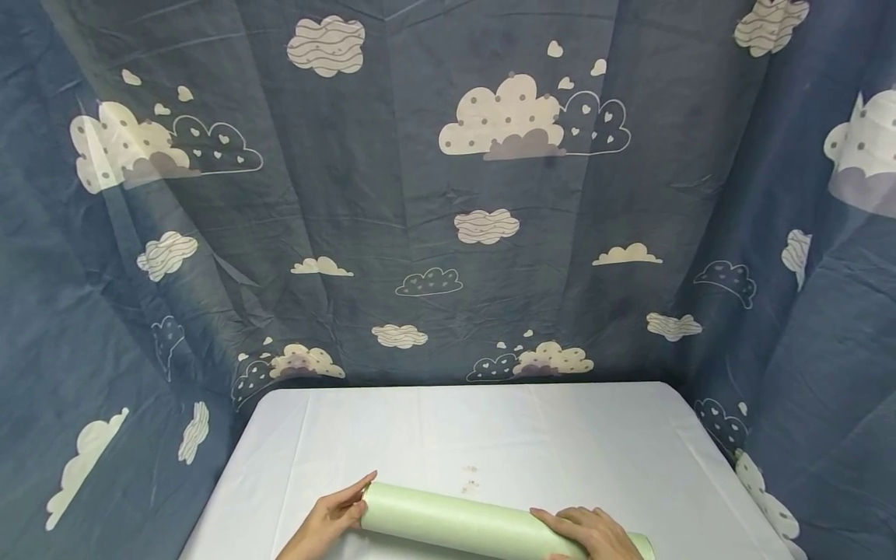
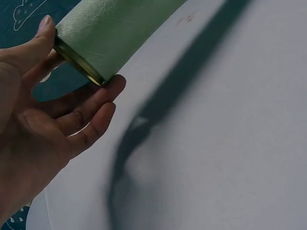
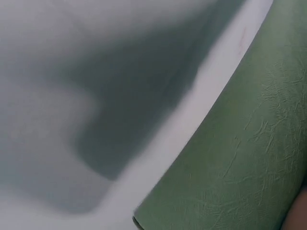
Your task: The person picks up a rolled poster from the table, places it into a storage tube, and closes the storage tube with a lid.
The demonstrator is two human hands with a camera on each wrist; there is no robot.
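A long light green roll [image 1: 448, 517] with a grained, leather-like surface lies across the near part of the head view, its right end lower in the picture. My left hand [image 1: 329, 517] grips its left end between thumb and fingers. In the left wrist view, a thin gold-brown edge lines that end of the roll [image 2: 105, 33], with fingertips right at the rim. Further right, my right hand [image 1: 595, 533] holds the roll from above, fingers bent over it. The right wrist view is mostly the green surface and its shadow; only a bit of skin shows at the lower right corner.
Beneath is a white-covered table [image 1: 420, 428] with rounded far corners. Small brownish stains [image 1: 470, 486] mark the cover beyond the roll. Dark blue cloud-print curtains [image 1: 392, 194] hang behind the table and along both sides.
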